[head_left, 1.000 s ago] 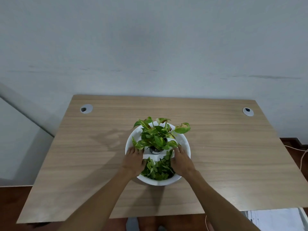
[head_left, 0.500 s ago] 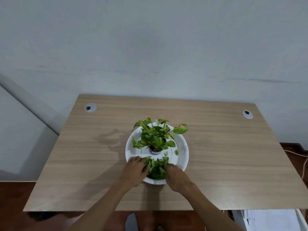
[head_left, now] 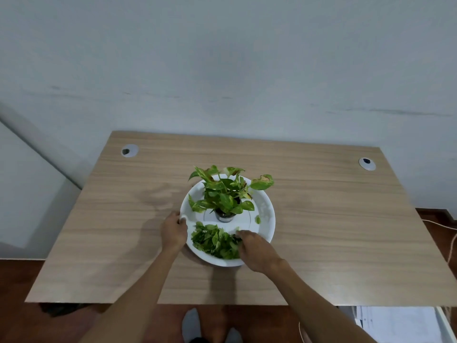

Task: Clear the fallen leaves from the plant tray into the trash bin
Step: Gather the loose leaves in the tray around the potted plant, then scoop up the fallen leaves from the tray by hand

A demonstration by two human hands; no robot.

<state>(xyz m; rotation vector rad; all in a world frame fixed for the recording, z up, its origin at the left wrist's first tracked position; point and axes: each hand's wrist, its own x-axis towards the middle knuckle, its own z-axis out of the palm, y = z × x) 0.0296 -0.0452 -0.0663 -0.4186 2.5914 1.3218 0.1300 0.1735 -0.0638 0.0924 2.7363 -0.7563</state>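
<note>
Left hand [head_left: 173, 231] clamped on white plant tray [head_left: 268, 214] rim; right hand [head_left: 254, 246] curled loosely against fallen leaves [head_left: 214, 240].

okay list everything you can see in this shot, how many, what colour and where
Desk: one, light wood, against the wall.
Cable grommets: two, grey, at the desk's far corners.
Plant tray: one, white, round, desk centre.
Potted plant: one, green and yellow leaves, in the tray's middle.
Fallen leaves: one pile, green, tray's near side; one stray leaf to the right.
Cord: one, pale, on the floor at right.
Papers: white stack, lower right.
Left hand: on the tray's left rim.
Right hand: at the pile's right edge.
Feet: two, grey socks, under the desk edge.
</note>
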